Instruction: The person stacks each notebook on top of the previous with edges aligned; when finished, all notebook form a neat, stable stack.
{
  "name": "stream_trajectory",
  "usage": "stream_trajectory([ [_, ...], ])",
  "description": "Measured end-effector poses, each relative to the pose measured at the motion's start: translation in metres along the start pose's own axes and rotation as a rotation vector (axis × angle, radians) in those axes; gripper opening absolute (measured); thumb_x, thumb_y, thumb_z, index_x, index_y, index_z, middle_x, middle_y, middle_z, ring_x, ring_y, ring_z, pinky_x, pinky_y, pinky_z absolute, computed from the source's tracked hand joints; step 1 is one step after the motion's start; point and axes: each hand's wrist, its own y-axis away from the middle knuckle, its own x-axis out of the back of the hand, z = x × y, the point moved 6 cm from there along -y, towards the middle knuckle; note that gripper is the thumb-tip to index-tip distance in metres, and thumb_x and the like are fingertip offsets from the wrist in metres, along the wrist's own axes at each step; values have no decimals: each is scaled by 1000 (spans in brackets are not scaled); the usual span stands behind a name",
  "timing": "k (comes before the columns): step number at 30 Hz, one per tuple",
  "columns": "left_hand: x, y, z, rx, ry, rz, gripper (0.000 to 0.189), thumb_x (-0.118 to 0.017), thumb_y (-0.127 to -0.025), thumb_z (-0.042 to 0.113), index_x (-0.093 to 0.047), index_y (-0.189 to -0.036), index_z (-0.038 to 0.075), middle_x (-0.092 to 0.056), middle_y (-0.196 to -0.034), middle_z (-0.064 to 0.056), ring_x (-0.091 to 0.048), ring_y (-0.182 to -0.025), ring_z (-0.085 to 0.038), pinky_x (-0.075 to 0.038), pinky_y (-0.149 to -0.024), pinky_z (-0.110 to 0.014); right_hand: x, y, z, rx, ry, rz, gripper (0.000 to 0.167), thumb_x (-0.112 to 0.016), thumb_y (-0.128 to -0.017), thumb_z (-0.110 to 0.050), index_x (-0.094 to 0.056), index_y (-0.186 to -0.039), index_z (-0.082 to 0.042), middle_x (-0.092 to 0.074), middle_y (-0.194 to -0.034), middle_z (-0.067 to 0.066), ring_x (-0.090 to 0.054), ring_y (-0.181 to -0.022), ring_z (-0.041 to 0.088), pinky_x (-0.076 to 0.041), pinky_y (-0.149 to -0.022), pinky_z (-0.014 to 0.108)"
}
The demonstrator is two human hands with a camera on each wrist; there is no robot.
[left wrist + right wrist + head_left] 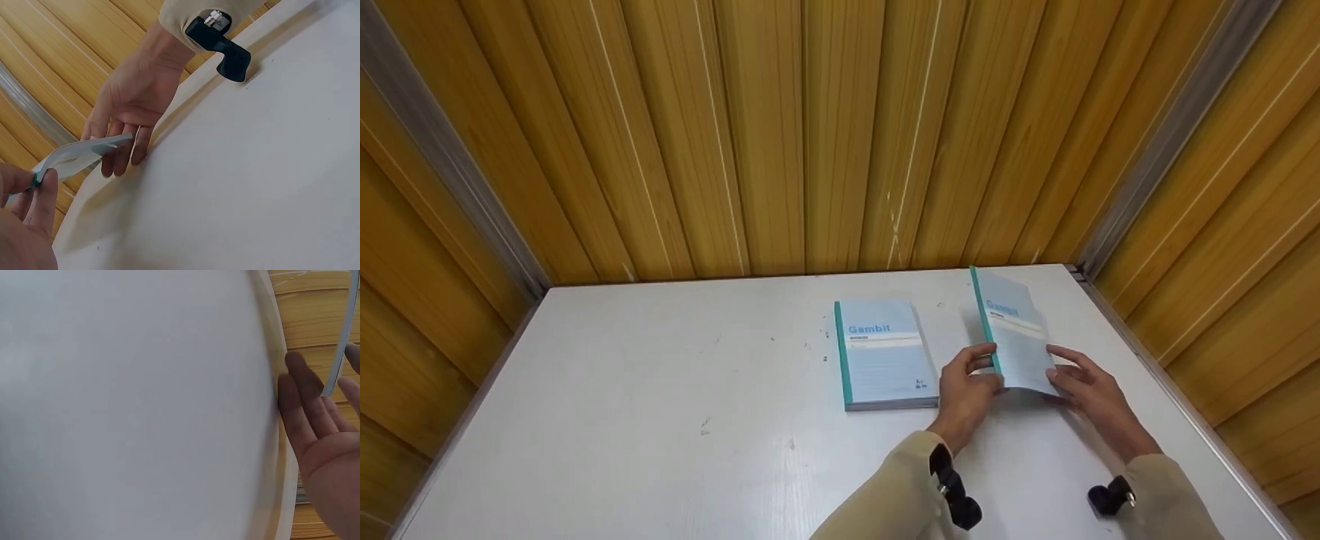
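A light blue notebook (1016, 349) with a green spine and "Gambit" on its cover is held up off the table, tilted and slightly bowed, in the head view. My left hand (966, 388) pinches it at the lower end of the spine. On the opposite edge, near the lower corner, my right hand (1091, 394) grips it between thumb and fingers. The left wrist view shows the held notebook (84, 149) edge-on, curving between both hands. Just left of my left hand, a thick notebook or pile (885, 367) with the same cover lies flat.
The white table (622, 397) has small dark marks and scuffs. Wood-patterned panels (840, 135) wall it in at the back and both sides, with grey metal strips (1170, 127) at the corners. Black devices (952, 487) are strapped at both wrists over beige sleeves.
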Motion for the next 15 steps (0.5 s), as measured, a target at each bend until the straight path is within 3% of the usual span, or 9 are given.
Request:
stream_trajectory([
  [8,24,-3,15,-118,-104,-64,47,-64,-92,-17,-70,-130,11,-68,-112,0,-69,-93,-15,-62,-80,-31,-13,-7,-15,113,-27,75,65,-73,-102,-37,-50,-157,-9,-53,-136,15,-61,-109,8,-55,-89,19],
  [15,52,-6,31,-185,-296,-80,47,-65,-95,-14,-68,-136,8,-69,-118,1,-69,-90,-8,-61,-77,-26,-32,-13,-37,181,18,97,63,-77,-100,-34,-55,-153,-6,-54,-137,16,-59,-106,12,-53,-85,17],
])
